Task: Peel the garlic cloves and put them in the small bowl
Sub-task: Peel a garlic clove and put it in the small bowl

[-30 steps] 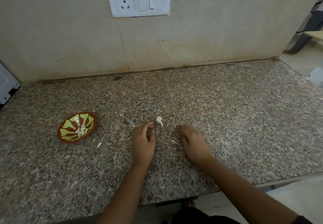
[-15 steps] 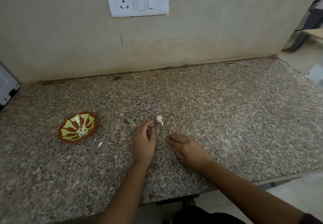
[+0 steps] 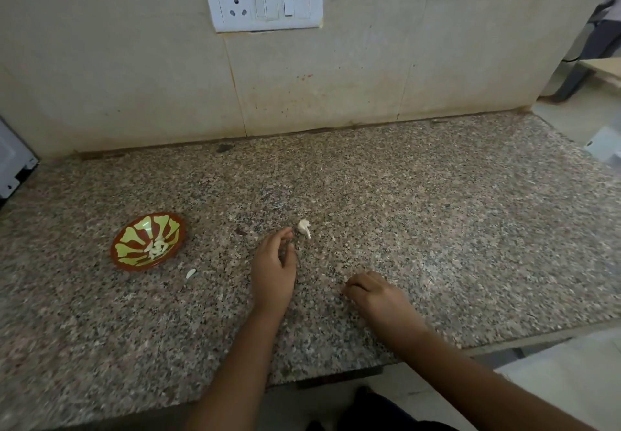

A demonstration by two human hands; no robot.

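**Loose clove may slip from the fingers**

The garlic clove [image 3: 304, 228] lies on the tabletop [image 3: 437, 215], well right of the small bowl [image 3: 132, 234]. A clumsy touch may push it away instead of catching it. The left hand [image 3: 274, 269], nearer the bowl, has curled fingers just beside the clove. The right hand [image 3: 376, 292], farther from the bowl, curls down on the tabletop. Whether either holds something, I cannot tell.

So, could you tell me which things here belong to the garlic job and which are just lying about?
For the job: small bowl, peeled cloves in it, garlic piece by the left hand, white bit beside the bowl.
Lying about: switch plate, white appliance at left edge.
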